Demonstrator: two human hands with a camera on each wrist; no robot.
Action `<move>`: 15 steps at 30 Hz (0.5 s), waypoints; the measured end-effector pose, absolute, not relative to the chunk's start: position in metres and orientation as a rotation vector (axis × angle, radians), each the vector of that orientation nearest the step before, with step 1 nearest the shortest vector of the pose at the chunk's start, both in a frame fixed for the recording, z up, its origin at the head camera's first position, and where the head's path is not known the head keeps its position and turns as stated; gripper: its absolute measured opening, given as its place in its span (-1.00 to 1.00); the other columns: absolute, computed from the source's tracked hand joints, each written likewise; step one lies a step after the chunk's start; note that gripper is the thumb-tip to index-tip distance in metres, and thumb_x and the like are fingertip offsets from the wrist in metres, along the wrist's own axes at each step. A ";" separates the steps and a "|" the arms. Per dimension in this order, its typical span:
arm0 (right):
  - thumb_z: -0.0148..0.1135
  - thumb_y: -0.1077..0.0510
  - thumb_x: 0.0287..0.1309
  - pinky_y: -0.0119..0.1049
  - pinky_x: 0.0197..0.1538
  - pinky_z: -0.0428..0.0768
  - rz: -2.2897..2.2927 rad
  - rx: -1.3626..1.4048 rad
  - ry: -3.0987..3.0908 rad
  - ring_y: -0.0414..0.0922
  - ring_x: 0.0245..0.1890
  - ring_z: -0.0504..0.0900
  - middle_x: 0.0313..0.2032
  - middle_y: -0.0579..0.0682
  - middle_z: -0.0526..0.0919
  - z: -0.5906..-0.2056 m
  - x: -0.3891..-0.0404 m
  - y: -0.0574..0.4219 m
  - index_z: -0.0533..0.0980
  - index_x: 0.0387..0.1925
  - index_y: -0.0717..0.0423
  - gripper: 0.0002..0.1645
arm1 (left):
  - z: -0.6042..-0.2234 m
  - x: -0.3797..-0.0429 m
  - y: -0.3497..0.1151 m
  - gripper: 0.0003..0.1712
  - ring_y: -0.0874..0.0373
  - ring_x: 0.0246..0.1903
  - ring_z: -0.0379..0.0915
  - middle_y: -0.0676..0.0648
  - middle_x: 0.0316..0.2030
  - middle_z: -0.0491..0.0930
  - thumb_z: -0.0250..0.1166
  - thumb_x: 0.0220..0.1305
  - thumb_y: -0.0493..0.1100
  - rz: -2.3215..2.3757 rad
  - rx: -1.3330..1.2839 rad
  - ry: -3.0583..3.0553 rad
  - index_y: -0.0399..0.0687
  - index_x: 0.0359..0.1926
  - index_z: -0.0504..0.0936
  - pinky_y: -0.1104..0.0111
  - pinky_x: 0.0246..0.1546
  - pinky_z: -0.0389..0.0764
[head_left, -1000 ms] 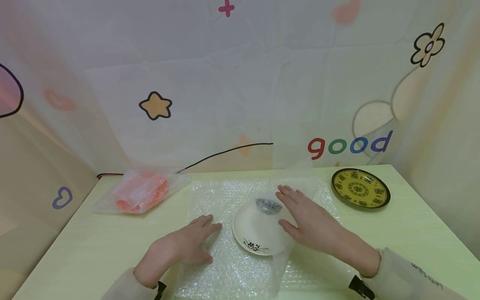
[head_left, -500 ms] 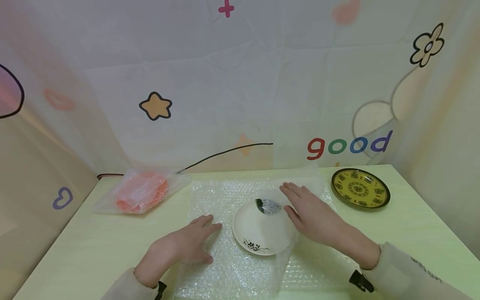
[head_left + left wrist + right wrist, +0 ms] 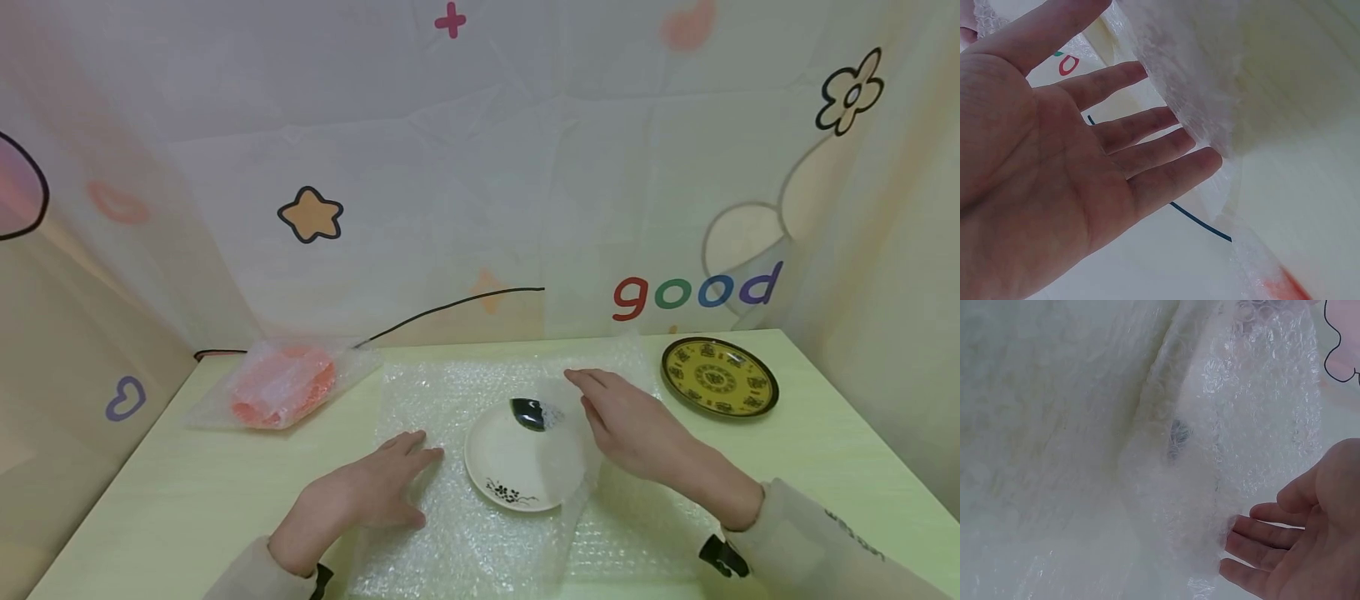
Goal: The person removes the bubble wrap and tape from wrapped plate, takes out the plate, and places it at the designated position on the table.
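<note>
A white plate (image 3: pixel 517 467) with a dark green patch at its far rim and a small dark floral print lies on a sheet of bubble wrap (image 3: pixel 442 542). A loose flap of the wrap covers the plate's right part. My left hand (image 3: pixel 378 483) rests with spread fingers on the wrap, left of the plate. In the left wrist view its fingertips (image 3: pixel 1213 159) meet the wrap's edge. My right hand (image 3: pixel 637 429) is at the flap right of the plate. In the right wrist view its extended fingers (image 3: pixel 1247 575) touch the bubble wrap, thumb apart.
At the back left lies a pink-orange item (image 3: pixel 285 383) wrapped in bubble wrap. A yellow-brown patterned plate (image 3: pixel 716 377) with a dark rim sits at the back right. A printed curtain (image 3: pixel 420 242) hangs behind the pale table (image 3: pixel 165 508).
My right hand has shifted slightly right, its fingers drawing closer together. The flap has slid right with it, baring more of the dark green patch. My left hand has stayed in place.
</note>
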State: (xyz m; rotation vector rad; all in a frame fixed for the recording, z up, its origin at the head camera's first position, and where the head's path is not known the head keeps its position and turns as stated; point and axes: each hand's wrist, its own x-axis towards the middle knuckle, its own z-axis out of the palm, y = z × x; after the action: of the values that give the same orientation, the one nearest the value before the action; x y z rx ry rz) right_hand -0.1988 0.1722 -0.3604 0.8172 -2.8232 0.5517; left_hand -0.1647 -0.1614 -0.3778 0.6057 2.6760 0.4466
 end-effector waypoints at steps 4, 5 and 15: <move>0.02 0.28 0.49 0.13 0.27 0.50 0.576 0.807 -2.815 0.19 0.26 0.52 0.23 0.24 0.57 -0.360 -0.200 0.174 0.45 0.34 0.33 -0.54 | -0.378 -0.165 -0.162 -0.10 -0.28 0.51 -0.02 -0.36 0.51 0.11 0.57 0.14 -0.13 0.442 0.608 2.674 -0.14 0.46 0.40 -0.17 0.39 0.23; 0.02 0.27 0.50 0.13 0.26 0.51 0.580 0.807 -2.811 0.19 0.25 0.53 0.22 0.23 0.58 -0.360 -0.201 0.175 0.45 0.33 0.32 -0.54 | -0.378 -0.165 -0.162 -0.11 -0.28 0.51 -0.02 -0.36 0.51 0.11 0.57 0.14 -0.13 0.442 0.610 2.675 -0.14 0.46 0.40 -0.16 0.39 0.23; 0.06 0.17 0.53 0.13 0.23 0.53 0.589 0.821 -2.795 0.15 0.17 0.60 0.12 0.16 0.65 -0.355 -0.202 0.178 0.59 0.16 0.26 -0.64 | -0.378 -0.166 -0.161 -0.11 -0.25 0.52 -0.02 -0.34 0.51 0.12 0.58 0.14 -0.13 0.450 0.591 2.674 -0.13 0.45 0.40 -0.13 0.40 0.23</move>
State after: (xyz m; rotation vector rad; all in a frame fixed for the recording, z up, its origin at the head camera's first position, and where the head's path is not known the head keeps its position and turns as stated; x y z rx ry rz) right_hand -0.2022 0.1779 -0.3547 0.8215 -2.7953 0.5892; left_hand -0.1655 -0.1614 -0.3783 0.5914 2.6743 0.4496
